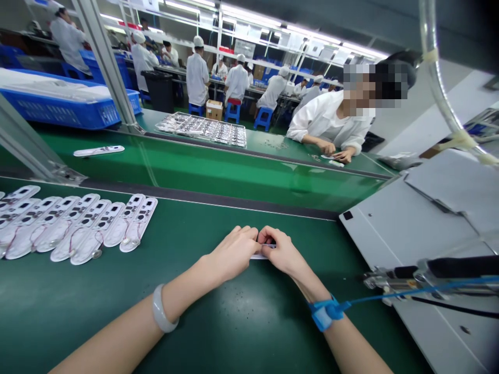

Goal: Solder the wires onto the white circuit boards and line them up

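Observation:
My left hand (234,252) and my right hand (281,252) meet at the middle of the green mat (195,322). Both have their fingers curled and pinched over a small white flat part (260,255) that lies on the mat between them; most of it is hidden. A pale bangle (161,311) is on my left wrist and a blue strap (325,313) with a blue cord is on my right wrist. A row of several white oblong housings (78,223) with red wires lies to the left, a forearm's length from my left hand.
A green conveyor belt (218,171) runs behind the mat, carrying one white housing (99,150). A grey work surface (413,228) and a tool (421,275) are at right. A person in white (331,122) works across the belt beside a tray of parts (202,129). A blue crate (58,101) stands back left.

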A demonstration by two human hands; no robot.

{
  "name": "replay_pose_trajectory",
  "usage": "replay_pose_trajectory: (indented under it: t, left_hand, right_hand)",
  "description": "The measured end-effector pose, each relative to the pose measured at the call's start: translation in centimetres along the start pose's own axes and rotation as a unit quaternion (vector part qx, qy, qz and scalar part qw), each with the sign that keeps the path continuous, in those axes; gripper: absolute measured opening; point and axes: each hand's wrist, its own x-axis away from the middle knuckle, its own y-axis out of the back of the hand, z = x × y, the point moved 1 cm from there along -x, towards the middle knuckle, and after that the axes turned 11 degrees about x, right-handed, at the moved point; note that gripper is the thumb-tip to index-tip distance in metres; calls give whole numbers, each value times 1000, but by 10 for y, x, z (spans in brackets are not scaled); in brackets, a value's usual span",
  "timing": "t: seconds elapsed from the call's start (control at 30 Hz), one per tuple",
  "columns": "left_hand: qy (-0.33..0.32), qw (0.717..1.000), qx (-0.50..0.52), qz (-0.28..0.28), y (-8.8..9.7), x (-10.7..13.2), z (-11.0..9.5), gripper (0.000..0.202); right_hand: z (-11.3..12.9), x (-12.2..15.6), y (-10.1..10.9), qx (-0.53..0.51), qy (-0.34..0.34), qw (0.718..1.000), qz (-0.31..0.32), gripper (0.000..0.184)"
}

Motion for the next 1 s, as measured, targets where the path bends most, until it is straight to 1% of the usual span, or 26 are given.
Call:
replay_pose_trajectory:
  t: [0.07,0.13,0.2,0.37,0.47,0.57,0.7,0.77,0.83,1.0]
  left_hand:
    - [13,998,59,-19,0,3,5,36]
    - [20,991,122,-50,-1,6,10,34]
    - [28,982,163,-86,-1,8,15,31]
    - [41,966,203,-155,-5,7,19,15]
    - [30,964,196,-176,-7,7,18,15]
    - [14,965,199,-170,-8,8,18,20]
    - [-14,966,226,-124,-8,10,19,21]
    - [-20,967,229,-110,-8,11,20,21]
    - [-12,968,227,-105,-7,11,20,23]
    - [41,964,238,-114,-8,10,22,24]
  right_hand:
    - [1,1,0,-18,-6,1000,6,16]
    - [1,3,1,-36,-4,999,12,19]
    - [2,4,2,-49,1,999,20,19]
    - [3,4,5,-69,27,996,41,8]
    - [2,3,6,-77,35,995,46,9]
    - [0,3,5,-78,36,995,45,12]
    - [-2,5,4,-80,35,995,41,11]
    - [-2,5,4,-83,36,995,39,10]
    - [-2,6,4,-86,38,995,38,9]
    - [-1,8,5,-84,42,995,37,11]
